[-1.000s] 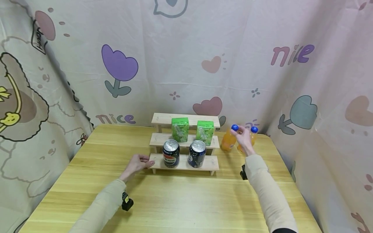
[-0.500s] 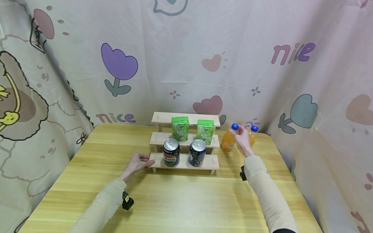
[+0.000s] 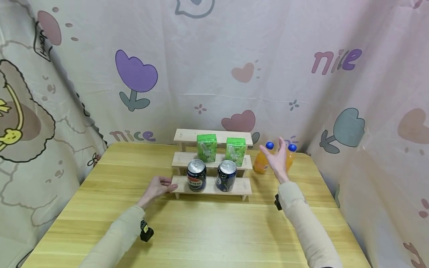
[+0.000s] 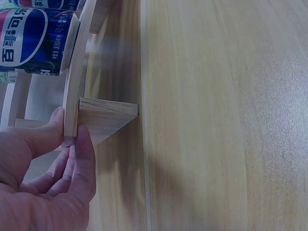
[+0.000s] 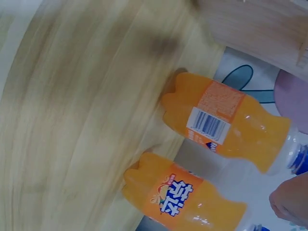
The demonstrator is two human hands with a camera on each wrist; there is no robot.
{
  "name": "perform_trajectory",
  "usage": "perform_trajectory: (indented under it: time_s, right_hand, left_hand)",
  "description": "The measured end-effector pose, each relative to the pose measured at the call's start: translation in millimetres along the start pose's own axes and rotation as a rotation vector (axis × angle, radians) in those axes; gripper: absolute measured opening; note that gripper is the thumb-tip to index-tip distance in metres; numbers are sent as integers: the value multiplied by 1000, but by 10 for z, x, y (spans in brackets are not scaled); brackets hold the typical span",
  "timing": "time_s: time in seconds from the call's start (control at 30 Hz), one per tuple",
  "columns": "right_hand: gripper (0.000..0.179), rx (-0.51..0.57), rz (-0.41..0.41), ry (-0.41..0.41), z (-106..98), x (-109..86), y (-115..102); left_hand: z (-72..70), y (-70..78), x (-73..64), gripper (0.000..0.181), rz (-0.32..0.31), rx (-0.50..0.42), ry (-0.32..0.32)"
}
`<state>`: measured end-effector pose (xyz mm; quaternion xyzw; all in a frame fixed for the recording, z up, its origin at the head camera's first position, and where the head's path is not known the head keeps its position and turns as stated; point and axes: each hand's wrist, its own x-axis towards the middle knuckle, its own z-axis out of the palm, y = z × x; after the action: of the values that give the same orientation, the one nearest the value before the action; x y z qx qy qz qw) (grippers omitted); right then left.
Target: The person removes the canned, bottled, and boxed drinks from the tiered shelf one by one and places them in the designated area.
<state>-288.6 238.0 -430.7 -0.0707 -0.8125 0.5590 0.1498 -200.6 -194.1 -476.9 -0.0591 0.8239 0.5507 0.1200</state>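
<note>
My left hand [image 3: 157, 189] pinches the left end of the bottom step of a wooden three-step display shelf [image 3: 244, 188]; in the left wrist view the thumb [image 4: 45, 137] lies above the board and fingers below it. My right hand [image 3: 277, 160], thumb and forefinger spread apart, is beside two orange soda bottles with blue caps, holding neither. One bottle [image 3: 260, 163] stands nearer the shelf, the other [image 3: 289, 158] farther right and partly behind the hand. In the right wrist view, a fingertip [image 5: 291, 199] shows near the caps.
Two dark cola cans [image 3: 196, 176] stand on the bottom step, and two green drink cartons [image 3: 206, 149] on the middle one. The top step [image 3: 214, 136] is bare wood. Behind the wooden table [image 3: 214, 234] hangs a printed curtain [image 3: 201, 67].
My right hand has let go of the left bottle's cap; its thumb and forefinger have spread and drawn back slightly. The bottles stay put. My left hand keeps its hold on the shelf.
</note>
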Motion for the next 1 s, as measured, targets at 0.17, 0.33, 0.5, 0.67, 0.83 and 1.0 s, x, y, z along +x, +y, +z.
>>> perform_trajectory:
  time_s: [0.17,0.33,0.5,0.67,0.83,1.0]
  right_hand:
    - [103,26,-39,4,7,-26,-69]
    - [103,35,-88,-23,22,-65,-155]
    - [97,76,-152,-84,37,-114,-276]
    - [90,168,-221,-200,86,-144,-400]
    - [86,247,-241,-349,148,-177,-506]
    - [76,267,-222,-474,202,-187,-568]
  left_hand:
    - [-3,-7,2,50,0,7,0]
    - [-1,-8,1,50,1,9,-1]
    - [-4,-9,3,51,-2,4,-3]
    - [-3,-15,9,50,-4,-7,-3]
    - [0,-15,13,50,-7,-9,-1]
    - [2,-11,9,51,-14,-8,-6]
